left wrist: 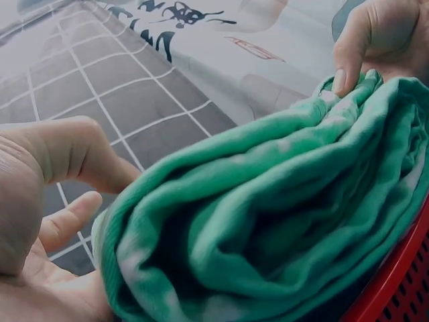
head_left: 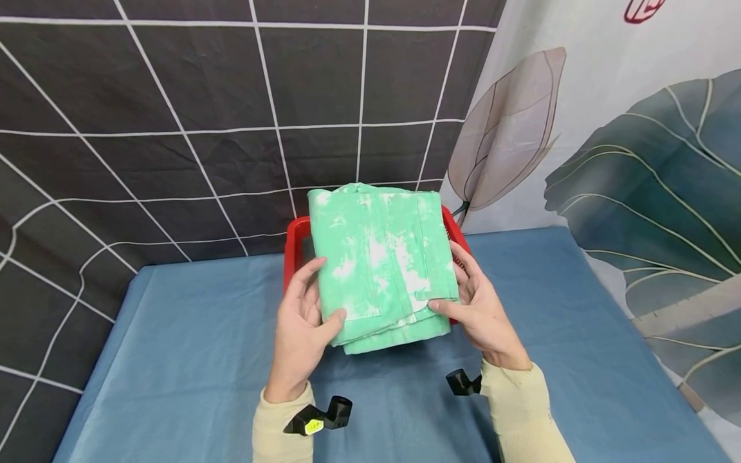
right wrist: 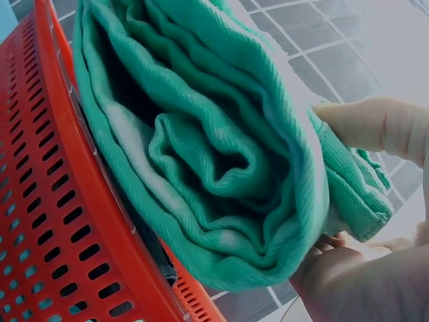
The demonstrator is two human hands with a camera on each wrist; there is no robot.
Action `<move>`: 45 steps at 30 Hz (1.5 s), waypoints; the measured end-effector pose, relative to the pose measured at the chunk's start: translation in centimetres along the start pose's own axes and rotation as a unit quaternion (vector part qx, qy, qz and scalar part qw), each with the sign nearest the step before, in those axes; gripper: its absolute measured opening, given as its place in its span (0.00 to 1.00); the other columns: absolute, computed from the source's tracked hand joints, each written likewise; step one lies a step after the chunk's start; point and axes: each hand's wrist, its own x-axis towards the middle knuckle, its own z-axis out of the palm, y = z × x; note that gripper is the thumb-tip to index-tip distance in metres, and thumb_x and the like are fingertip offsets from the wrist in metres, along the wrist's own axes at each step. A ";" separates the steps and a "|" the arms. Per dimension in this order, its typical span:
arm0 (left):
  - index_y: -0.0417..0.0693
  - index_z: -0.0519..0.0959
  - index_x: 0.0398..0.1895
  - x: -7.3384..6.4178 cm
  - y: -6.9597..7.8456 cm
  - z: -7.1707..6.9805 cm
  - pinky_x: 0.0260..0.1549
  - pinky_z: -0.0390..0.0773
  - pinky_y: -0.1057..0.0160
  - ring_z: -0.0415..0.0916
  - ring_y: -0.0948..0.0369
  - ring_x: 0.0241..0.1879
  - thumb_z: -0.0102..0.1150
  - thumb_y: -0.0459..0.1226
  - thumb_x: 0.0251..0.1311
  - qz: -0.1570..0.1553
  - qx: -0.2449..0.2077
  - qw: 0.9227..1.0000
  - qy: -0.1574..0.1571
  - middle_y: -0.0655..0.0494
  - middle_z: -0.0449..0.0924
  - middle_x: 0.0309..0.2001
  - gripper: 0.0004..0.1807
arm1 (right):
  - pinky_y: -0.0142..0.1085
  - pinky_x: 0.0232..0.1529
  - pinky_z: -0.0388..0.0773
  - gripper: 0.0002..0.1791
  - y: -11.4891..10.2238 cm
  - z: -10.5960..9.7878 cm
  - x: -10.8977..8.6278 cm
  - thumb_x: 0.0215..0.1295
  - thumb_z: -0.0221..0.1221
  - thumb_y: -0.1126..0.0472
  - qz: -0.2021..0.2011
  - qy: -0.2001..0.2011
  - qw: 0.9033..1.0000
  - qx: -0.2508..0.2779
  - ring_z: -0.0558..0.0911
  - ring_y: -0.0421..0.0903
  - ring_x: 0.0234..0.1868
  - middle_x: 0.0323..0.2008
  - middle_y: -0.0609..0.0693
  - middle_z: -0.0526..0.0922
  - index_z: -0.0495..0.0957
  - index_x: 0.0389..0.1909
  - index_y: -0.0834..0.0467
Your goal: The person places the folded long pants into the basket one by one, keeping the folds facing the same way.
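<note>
A folded green-and-white tie-dyed garment (head_left: 384, 257) lies over the red basket (head_left: 296, 233), covering most of it. My left hand (head_left: 302, 328) holds the garment's near left corner, thumb on top and fingers along the side. At the near right, my right hand (head_left: 477, 308) pinches its edge between the thumb above and fingers below. Thick rolled layers of the garment (left wrist: 268, 208) show end-on in the left wrist view. In the right wrist view, the folded end (right wrist: 221, 161) sits beside the basket's slotted wall (right wrist: 60, 221). What kind of garment it is cannot be told.
The basket stands on a blue cloth-covered table (head_left: 197, 347), near its back edge. Behind rises a dark sheet with white grid lines (head_left: 231, 83). A white curtain with leaf prints (head_left: 515, 128) hangs at the right. Something dark (right wrist: 159, 260) shows inside the basket.
</note>
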 end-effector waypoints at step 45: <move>0.42 0.67 0.71 0.0 0.1 -0.8 0.64 0.67 0.65 0.66 0.56 0.68 0.61 0.16 0.52 -0.019 0.117 0.992 0.049 0.52 0.70 0.68 0.40 | 0.38 0.51 0.82 0.53 1.3 1.0 0.6 0.59 0.59 0.82 0.002 0.031 0.999 0.014 0.77 0.48 0.61 0.73 0.58 0.63 0.47 0.80 0.52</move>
